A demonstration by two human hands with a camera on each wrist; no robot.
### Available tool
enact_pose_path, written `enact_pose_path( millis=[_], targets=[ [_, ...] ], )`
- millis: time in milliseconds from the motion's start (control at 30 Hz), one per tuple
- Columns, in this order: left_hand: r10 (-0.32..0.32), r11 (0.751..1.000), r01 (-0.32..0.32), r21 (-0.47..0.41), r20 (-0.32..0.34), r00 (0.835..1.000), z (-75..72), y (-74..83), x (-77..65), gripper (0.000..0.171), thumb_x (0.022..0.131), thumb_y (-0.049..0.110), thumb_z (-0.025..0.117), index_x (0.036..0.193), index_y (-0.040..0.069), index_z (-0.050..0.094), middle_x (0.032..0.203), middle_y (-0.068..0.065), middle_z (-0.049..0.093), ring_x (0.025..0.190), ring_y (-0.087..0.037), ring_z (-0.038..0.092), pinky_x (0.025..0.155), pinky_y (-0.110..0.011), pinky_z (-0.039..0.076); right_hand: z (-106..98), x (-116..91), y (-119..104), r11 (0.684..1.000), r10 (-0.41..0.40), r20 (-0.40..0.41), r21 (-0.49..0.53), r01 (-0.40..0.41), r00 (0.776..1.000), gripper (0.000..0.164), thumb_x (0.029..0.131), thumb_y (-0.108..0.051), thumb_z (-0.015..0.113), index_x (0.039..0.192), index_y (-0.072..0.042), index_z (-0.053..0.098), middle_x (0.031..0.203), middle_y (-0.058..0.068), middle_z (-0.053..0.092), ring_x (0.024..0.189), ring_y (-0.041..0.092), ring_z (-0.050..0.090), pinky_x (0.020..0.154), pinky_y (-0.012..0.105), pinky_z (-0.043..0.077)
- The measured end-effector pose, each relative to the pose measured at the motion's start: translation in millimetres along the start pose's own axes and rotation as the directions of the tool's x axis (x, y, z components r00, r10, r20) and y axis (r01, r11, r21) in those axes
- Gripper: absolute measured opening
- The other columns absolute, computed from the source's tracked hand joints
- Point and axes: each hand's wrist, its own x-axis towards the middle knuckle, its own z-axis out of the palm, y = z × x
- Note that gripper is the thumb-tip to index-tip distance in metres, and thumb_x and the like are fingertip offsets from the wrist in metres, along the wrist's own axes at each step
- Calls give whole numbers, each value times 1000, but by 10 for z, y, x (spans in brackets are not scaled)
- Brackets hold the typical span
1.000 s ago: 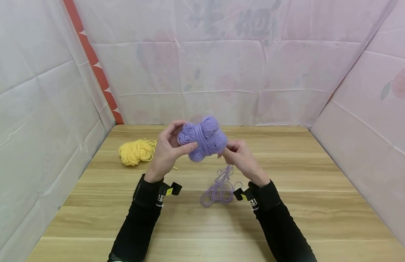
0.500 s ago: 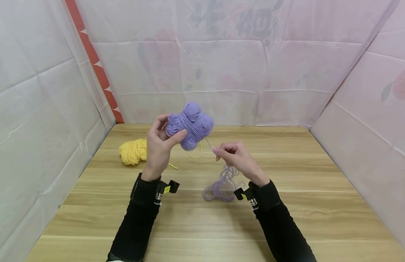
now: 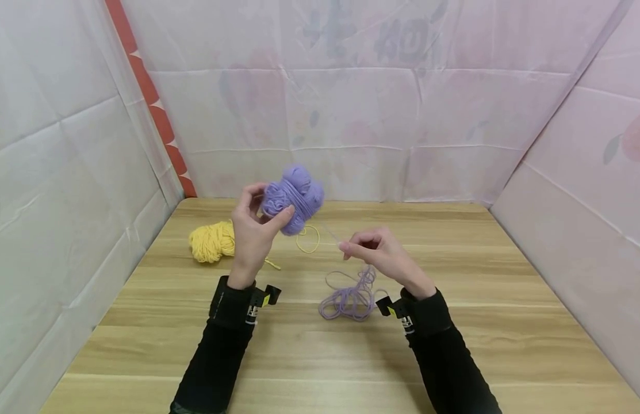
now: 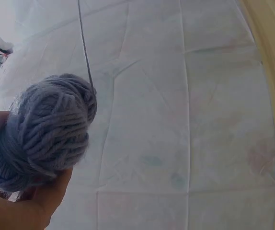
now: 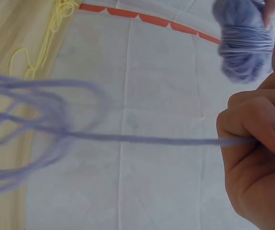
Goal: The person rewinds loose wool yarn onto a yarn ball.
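A purple ball of yarn (image 3: 295, 198) is held up over the table by my left hand (image 3: 252, 233), thumb in front and fingers behind. In the left wrist view the ball (image 4: 51, 129) shows thick windings, and one taut strand (image 4: 85, 52) runs up from it. My right hand (image 3: 379, 253) pinches the purple strand (image 3: 331, 233) to the right of the ball and lower. From the curled fingers in the right wrist view, the yarn (image 5: 166, 141) leads down to loose loops. Those loops, a purple heap (image 3: 348, 302), lie on the table below my right hand.
A yellow ball of yarn (image 3: 211, 241) lies at the back left, partly behind my left hand. Its loose yellow end (image 3: 308, 238) curls on the wooden table (image 3: 299, 356). Pale printed sheets (image 3: 351, 109) stand round the table's back and sides.
My left hand has carried the purple ball left and up, away from my right hand. A taut strand now spans the gap. The right hand has stayed nearly in place, and yellow loops have come into view.
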Motion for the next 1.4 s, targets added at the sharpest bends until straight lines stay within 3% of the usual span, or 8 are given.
enact_pose_path(
  millis=[167,333,500,667,867,1133,1267,1400],
  targets=[
    [76,979,-91,181,87,993,25,-66,-11,48,75,-8,74,118,-6,52,109,-12,54,100,-18,55,86,-28,57,-29,-50,-66,998,-50,-9,-26,50,999,14,94,-20,63,84,-17,72,70,-3,59,55,9,34,52,26,30],
    [160,913,-226,339,211,964,56,-145,-25,48,73,-7,75,117,-5,55,111,-19,53,102,-24,56,87,-35,57,-45,-97,-127,996,-88,-35,-10,88,996,11,93,-15,64,91,-8,72,73,-5,61,55,10,37,51,27,32],
    [174,845,-324,426,354,919,78,-203,-51,50,69,-6,76,116,-1,57,112,-17,58,101,-28,58,88,-39,55,-59,-134,-174,996,-82,-91,16,84,992,11,93,-15,64,95,-8,72,74,-6,60,55,11,36,51,27,31],
    [108,823,-365,435,512,852,102,-219,-95,51,68,-6,76,115,2,59,116,-15,61,106,-27,60,92,-39,54,-76,-143,-185,993,-97,-152,50,106,984,11,94,-12,62,97,-5,71,76,-8,60,58,8,38,53,26,34],
    [28,841,-380,386,671,741,127,-223,-123,52,69,-6,75,117,5,59,117,-10,61,109,-23,60,94,-34,53,-105,-141,-172,985,-151,-205,48,164,967,13,94,-10,61,98,-1,70,67,-7,46,56,12,34,53,28,29],
    [35,895,-368,250,785,619,125,-185,-125,48,70,-5,72,115,8,59,115,-7,63,102,-16,60,85,-25,55,-113,-95,-142,987,-137,-247,48,153,959,10,94,-12,62,94,-6,70,63,-6,45,56,14,35,50,29,29],
    [10,944,-271,189,804,595,102,-136,-145,45,73,-4,71,115,7,59,117,-8,62,104,-16,60,84,-26,57,-100,-58,-94,992,-105,-263,43,120,959,13,93,-16,63,94,-5,70,62,-6,45,55,13,36,48,29,29],
    [-8,985,-135,109,804,595,71,-70,-157,45,75,-4,73,117,6,59,121,-11,60,113,-18,57,91,-31,56,-69,-8,-42,994,-93,-266,33,106,959,12,92,-16,65,92,-6,70,60,-6,44,53,12,35,46,29,27]
  ],
)
